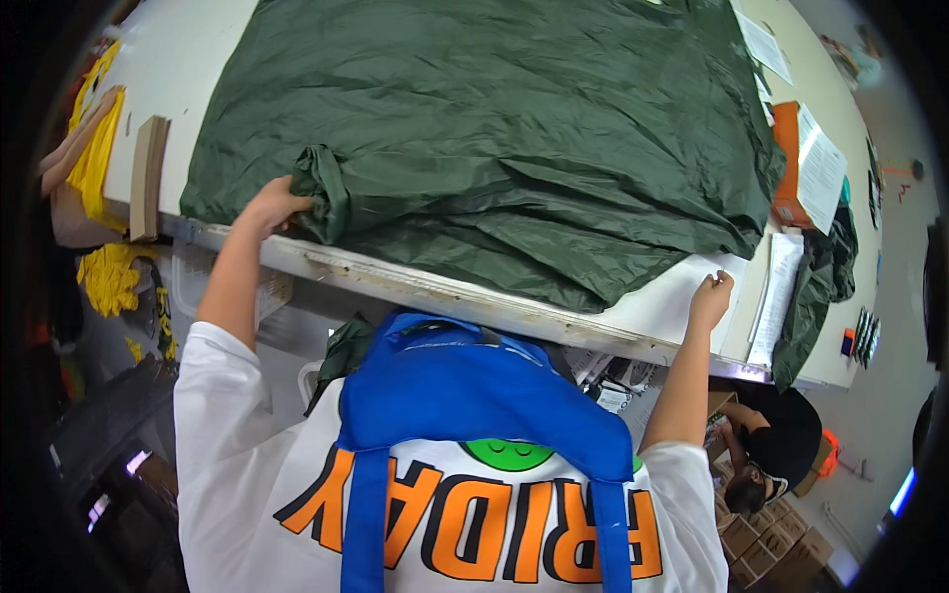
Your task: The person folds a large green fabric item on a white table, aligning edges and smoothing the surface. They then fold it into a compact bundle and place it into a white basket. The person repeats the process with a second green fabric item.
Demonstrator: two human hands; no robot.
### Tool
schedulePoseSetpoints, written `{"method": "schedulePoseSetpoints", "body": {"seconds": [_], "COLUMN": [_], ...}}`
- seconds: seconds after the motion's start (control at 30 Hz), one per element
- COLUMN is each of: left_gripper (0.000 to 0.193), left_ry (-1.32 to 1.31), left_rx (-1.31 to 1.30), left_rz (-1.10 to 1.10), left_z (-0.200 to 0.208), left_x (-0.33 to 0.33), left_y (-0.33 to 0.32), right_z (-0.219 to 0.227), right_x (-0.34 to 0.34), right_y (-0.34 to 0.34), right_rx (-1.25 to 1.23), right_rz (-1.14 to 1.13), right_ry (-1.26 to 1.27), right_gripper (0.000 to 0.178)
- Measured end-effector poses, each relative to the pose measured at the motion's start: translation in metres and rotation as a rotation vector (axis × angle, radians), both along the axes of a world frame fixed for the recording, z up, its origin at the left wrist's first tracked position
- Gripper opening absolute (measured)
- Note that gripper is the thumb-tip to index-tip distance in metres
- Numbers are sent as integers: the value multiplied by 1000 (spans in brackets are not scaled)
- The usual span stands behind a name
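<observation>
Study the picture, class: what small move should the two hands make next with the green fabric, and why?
Probably the left hand should pull its bunched corner of the green fabric outward to flatten it. That corner is gathered in the fist, the sheet lies wrinkled, and the right hand rests on bare table beside the fabric's edge.

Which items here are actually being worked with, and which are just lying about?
In use:
- dark green fabric, bunched in the left hand
- white sheet at the table edge, under the right hand

Lying about:
- orange box
- cardboard strip
- yellow cloth
</observation>
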State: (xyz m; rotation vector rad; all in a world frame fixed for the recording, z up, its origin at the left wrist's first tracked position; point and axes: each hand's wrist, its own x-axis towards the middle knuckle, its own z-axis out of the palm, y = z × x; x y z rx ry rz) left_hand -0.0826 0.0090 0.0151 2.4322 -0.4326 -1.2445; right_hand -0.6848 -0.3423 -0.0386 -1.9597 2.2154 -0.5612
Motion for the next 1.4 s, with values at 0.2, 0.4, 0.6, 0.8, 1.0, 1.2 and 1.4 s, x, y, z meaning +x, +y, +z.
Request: {"method": "schedulePoseSetpoints", "body": {"seconds": [0.2, 0.4, 0.6, 0.8, 1.0, 1.2, 1.4], "left_gripper": [70, 61, 21, 28, 38, 39, 21], "left_ry": [-190, -223, -146, -23, -53, 175, -171], "left_rx": [-514, -543, -459, -459, -472, -561, -262], "left_rz": [-202, -485, -564, -226, -200, 125, -124], "left_z": [1, -3, 15, 43, 81, 122, 23], "left_x": [18, 20, 44, 20, 1, 39, 49], "left_y": [-42, -88, -49, -4, -1, 31, -23], "right_z": [20, 37, 83, 98, 81, 90, 34], "right_x": [12, 5, -7, -35, -27, -74, -30], "right_y": [-37, -99, -122, -140, -114, -186, -184], "right_rx": [-64, -134, 57, 94, -7, 367, 588], "right_rz": [-46, 538, 830, 835, 1020, 1049, 677], "right_ry": [328, 525, 369, 210, 571, 404, 946], "right_gripper": [42, 29, 15, 40, 51, 28, 31]}}
